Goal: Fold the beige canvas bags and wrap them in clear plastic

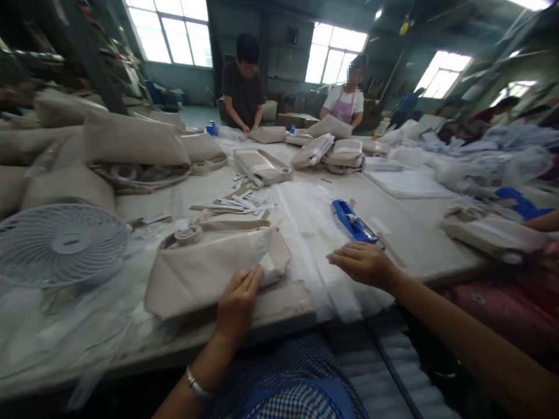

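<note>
A folded beige bag (209,270) with white wrapping at its right end lies on the near edge of the table. My left hand (238,297) is closed at the bag's right front, its fingertips against the white wrapping. To the right, my right hand (364,265) hovers over the table with its fingers pressed together. Whatever it may pinch is too small to make out. Just beyond it lies a blue tape dispenser (353,221), apart from the fingertips. Clear plastic sheets (305,244) are spread between the bag and the dispenser.
A white fan (70,244) stands at the left, before piled beige bags (135,139). Loose paper strips (240,201) lie behind my bag. More folded bags (262,166) sit farther back. Two people work across the table; another person's arm (544,222) reaches in at the right.
</note>
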`<state>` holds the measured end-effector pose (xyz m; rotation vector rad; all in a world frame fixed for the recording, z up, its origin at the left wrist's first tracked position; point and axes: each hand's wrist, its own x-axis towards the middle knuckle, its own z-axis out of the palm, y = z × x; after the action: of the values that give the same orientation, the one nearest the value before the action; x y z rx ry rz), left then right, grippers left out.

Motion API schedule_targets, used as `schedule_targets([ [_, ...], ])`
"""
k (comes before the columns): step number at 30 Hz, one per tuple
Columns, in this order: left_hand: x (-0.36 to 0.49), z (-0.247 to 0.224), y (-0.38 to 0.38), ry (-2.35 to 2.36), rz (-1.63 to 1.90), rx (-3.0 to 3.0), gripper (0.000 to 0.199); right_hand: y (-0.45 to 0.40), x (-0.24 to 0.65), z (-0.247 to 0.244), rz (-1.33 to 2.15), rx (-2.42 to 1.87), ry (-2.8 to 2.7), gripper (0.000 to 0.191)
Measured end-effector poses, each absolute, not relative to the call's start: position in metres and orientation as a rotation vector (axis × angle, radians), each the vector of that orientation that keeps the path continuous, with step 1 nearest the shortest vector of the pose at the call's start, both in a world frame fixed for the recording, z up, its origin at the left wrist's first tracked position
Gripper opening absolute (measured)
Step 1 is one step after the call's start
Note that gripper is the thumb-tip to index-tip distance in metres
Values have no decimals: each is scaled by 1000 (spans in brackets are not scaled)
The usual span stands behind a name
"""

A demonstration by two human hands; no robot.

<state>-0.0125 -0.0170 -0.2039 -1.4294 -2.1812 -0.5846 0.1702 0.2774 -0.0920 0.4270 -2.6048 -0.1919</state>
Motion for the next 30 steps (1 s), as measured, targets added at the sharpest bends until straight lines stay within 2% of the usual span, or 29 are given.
schedule_targets([
  [2,-12,-203,-16,-2199,-582,-1417,48,254,127,-95,-70,533,-2645,15],
  [6,-11,-204,-16,-2213,-579,-1401,47,226,39,-103,40,694,-2841,28],
  [12,-12,-213,-15,-2203,-608,-1396,46,206,-41,-100,-186,754,-3225,18],
  [20,-14,-220,-16,-2238,-626,-1436,50,191,-62,-89,-448,651,-3269,29],
  [24,-15,-217,-17,-2255,-616,-1439,50,209,-82,-89,-288,433,-3275,44],
  [28,-15,-216,-18,-2235,-614,-1456,49,235,-77,-83,-11,-188,-3093,37],
  [30,-15,-217,-18,-2224,-642,-1447,48,237,-55,-83,68,-352,-2932,38],
])
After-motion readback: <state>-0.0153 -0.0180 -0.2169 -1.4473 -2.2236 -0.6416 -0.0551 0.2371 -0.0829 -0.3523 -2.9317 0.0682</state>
